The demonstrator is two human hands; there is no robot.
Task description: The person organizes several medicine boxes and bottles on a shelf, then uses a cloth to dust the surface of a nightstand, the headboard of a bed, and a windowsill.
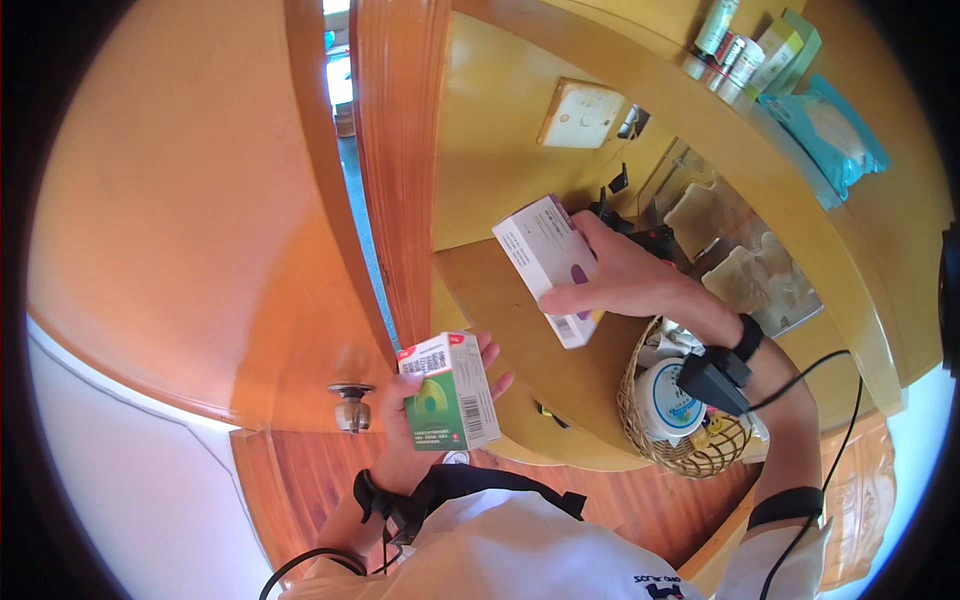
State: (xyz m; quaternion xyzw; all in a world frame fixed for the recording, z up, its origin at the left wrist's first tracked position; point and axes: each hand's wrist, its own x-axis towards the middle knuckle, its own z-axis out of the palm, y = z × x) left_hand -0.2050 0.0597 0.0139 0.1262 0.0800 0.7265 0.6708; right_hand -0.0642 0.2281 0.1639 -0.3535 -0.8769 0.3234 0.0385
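Note:
My left hand (401, 409) grips a green and white medicine carton (442, 394), thumb on its front and fingertips showing past its far side. The carton bears printed writing and a barcode. Above the brown shelf board, my right hand (611, 274) grips a larger white carton with purple ends (540, 247), thumb and fingers on its two long edges. That carton is tilted and also bears print. Both wrists wear black straps with a small device and cable. Just below my right forearm stands a wicker basket (637, 420) with a white round tub (670, 397) in it.
Several bottles and cartons (739, 56) and a light-blue plastic packet (829, 135) lie on the upper yellow shelf (675, 82). Behind my right hand are dark objects and clear plastic containers (750, 247). A wooden door with a metal knob (352, 416) stands at left.

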